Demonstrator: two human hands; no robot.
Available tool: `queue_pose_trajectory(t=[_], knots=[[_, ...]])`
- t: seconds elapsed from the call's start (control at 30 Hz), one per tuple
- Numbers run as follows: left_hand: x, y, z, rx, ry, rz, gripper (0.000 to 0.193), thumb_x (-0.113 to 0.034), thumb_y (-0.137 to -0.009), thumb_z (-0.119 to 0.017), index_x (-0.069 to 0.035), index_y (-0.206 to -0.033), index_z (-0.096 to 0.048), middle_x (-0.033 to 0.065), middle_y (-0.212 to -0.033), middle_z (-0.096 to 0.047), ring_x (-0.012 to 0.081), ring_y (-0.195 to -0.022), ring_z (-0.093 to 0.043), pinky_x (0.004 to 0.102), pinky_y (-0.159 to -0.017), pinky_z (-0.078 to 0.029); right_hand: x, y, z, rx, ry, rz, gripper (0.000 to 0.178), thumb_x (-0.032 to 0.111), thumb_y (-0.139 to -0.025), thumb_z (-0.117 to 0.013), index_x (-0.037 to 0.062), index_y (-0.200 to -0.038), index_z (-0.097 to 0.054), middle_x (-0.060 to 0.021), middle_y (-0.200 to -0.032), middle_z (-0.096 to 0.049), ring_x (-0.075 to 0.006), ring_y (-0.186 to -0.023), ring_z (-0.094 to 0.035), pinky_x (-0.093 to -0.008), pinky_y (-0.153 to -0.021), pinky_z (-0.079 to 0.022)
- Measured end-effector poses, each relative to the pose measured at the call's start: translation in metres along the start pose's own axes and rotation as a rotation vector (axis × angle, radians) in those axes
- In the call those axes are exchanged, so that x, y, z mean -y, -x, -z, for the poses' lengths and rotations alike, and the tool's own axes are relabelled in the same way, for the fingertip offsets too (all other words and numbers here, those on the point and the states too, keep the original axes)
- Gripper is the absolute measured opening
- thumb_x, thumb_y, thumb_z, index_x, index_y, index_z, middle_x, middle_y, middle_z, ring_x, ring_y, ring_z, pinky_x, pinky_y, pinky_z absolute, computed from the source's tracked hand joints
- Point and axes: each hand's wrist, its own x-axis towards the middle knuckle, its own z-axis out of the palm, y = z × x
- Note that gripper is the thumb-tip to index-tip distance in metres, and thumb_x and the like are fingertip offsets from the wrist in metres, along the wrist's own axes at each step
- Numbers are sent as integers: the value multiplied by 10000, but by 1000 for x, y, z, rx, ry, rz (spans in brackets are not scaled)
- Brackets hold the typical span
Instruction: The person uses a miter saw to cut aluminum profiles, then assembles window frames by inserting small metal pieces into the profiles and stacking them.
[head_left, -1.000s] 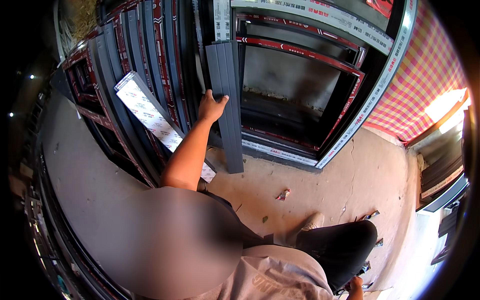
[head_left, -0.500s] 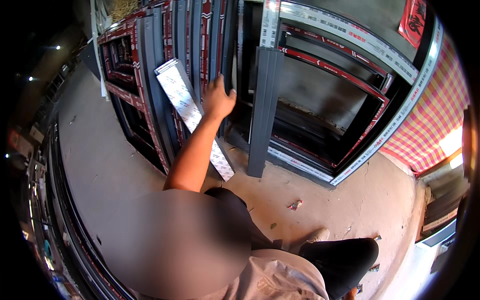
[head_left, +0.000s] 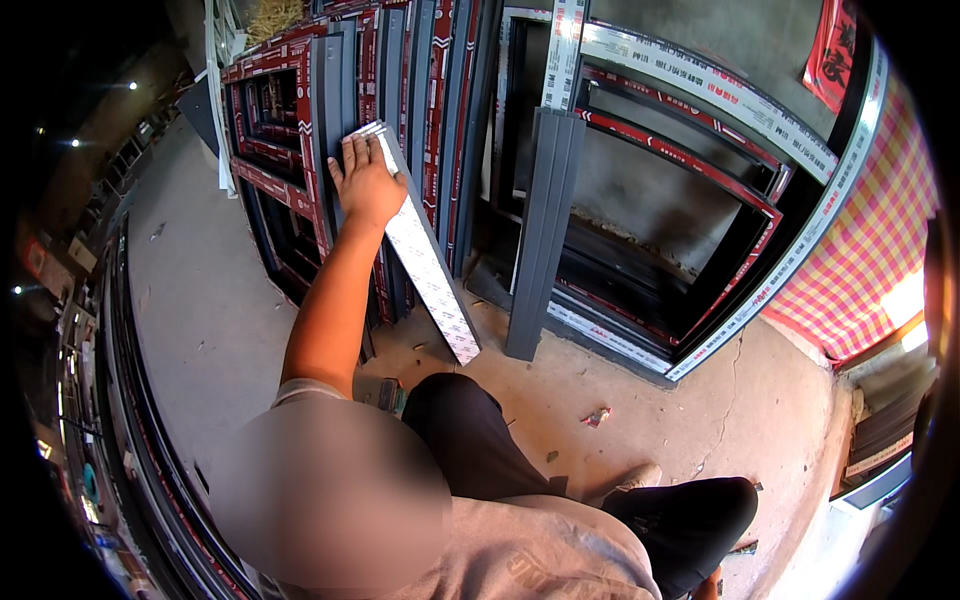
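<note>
A long profile strip (head_left: pixel 432 280) covered in white printed film leans aslant against a stack of grey profiles and red-taped frames (head_left: pixel 300 180). Across its upper end lies my left hand (head_left: pixel 368 188), palm toward the strip. The fingers are stretched and apart, with the thumb near the right edge. Whether the hand bears any of the strip's weight cannot be seen. My right hand (head_left: pixel 710 585) shows only a sliver beyond my bent knee at the lower edge, its fingers hidden. Right of the strip, a grey grooved profile (head_left: pixel 543 240) stands upright against a large window frame (head_left: pixel 715 65).
Bits of litter (head_left: pixel 597 417) lie on the concrete floor (head_left: pixel 660 420). A small dark object (head_left: pixel 392 393) sits beside my left knee. Long dark profiles (head_left: pixel 130 400) run along the far left. A checked cloth (head_left: pixel 850 230) hangs at the right.
My left hand has moved left from beside the white-filmed strip onto its upper end. The view has shifted slightly. The strip leans much as before.
</note>
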Motion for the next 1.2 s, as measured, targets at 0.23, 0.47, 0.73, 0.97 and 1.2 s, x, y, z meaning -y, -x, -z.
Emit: queue_pose_trajectory(t=[0.23,0.47,0.73,0.97,1.2], knots=[[-11,28,65,-115,186,-145,730,-227,-930,-724,-45,-1583,-454,213,-1446,-590,404,-1450,-458,518,-1174,-398,18,-13,1,-11,-24,107,215,206,-944,-595,25,-840,-648,-61,-694,-602,-198,-577,-558,-381,-519,-466],[-35,135,96,-28,1368,-162,707,-56,-853,-782,-6,-1515,-538,148,-1284,-678,225,-1133,-666,376,-1002,-531,47,-83,32,-150,-12,544,218,194,-933,-617,17,-810,-652,-44,-682,-600,-171,-577,-547,-360,-521,-456],[-101,185,52,368,1559,-340,440,-62,-968,-523,49,-1390,-575,223,-1257,-697,329,-1170,-681,398,-996,-516,231,52,55,-42,-319,857,137,111,-896,-572,9,-847,-649,-49,-698,-603,-143,-542,-573,-303,-479,-482],[-201,232,138,657,1755,-833,699,83,-838,-450,49,-1536,-462,157,-1482,-586,255,-1420,-528,404,-1215,-376,394,361,2,415,-360,1440,301,30,-931,-512,11,-1174,-689,-9,-836,-619,-101,-720,-588,-265,-644,-500],[-255,281,159,1061,1878,-739,669,-168,-854,-641,17,-1481,-500,109,-1355,-619,203,-1271,-589,389,-1098,-471,431,506,-42,656,-340,1685,424,7,-982,-648,-15,-1402,-604,-34,-828,-665,-72,-736,-612,-255,-695,-514]])
